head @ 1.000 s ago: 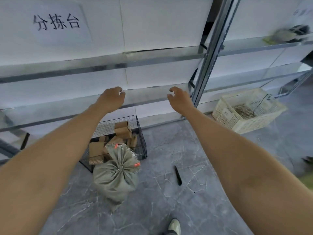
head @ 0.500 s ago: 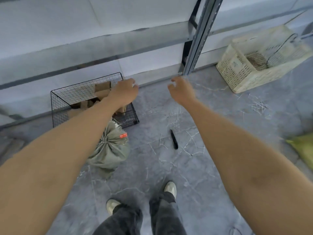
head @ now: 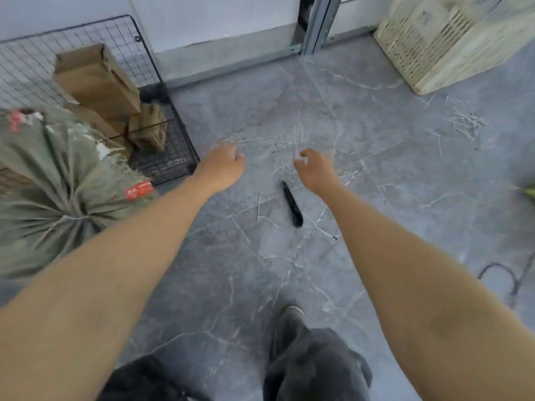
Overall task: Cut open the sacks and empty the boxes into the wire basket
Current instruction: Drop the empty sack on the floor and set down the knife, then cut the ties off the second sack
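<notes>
A tied olive-green sack (head: 55, 180) with a red label stands on the grey floor at the left, in front of a black wire basket (head: 170, 157) that holds several brown cardboard boxes (head: 95, 79). A black utility knife (head: 292, 204) lies on the floor in the middle. My right hand (head: 315, 169) hovers just above and right of the knife's far end, fingers loosely curled, holding nothing. My left hand (head: 223, 166) hangs to the knife's left, near the basket's front corner, fingers curled and empty.
A cream plastic crate (head: 451, 44) sits at the back right beside a metal shelf post (head: 318, 24). A yellow-green item (head: 529, 192) shows at the right edge, and a dark cord (head: 503, 279) lies lower right. My legs and shoe (head: 295, 311) are below.
The view has tilted down from the shelves to the floor and come closer. Both hands have dropped toward the floor, the right one now close to the knife.
</notes>
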The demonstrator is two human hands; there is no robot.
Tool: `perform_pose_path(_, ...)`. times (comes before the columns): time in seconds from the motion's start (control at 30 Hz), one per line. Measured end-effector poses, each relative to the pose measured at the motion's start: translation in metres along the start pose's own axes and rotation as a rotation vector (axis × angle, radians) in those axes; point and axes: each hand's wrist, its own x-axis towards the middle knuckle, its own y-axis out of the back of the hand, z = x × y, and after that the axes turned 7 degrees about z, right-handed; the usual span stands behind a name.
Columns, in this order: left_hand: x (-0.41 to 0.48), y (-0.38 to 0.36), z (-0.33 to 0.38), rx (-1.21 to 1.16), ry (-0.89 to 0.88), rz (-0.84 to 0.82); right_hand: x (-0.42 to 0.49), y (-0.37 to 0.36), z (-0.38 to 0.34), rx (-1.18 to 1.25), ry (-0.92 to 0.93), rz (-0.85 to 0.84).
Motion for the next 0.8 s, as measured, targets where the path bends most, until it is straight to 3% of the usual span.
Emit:
perform_pose_path(0.3, 0.06, -0.148, -0.092, 0.099, 0.071, -0.002, 0.074, -0.144, 0.094, -0.018, 0.022, 0.001)
perform_pose_path(0.63, 0.067, -0.21, -0.121, 0.125, 0.132, -0.042, 0.091, -0.218, 0.152, -0.086, -0.042, -0.058)
perform_pose_path(0.8, 0.067, -0.231, -0.123, 0.082, 0.146, -0.047, 0.092, -0.235, 0.167, -0.147, -0.067, 0.006)
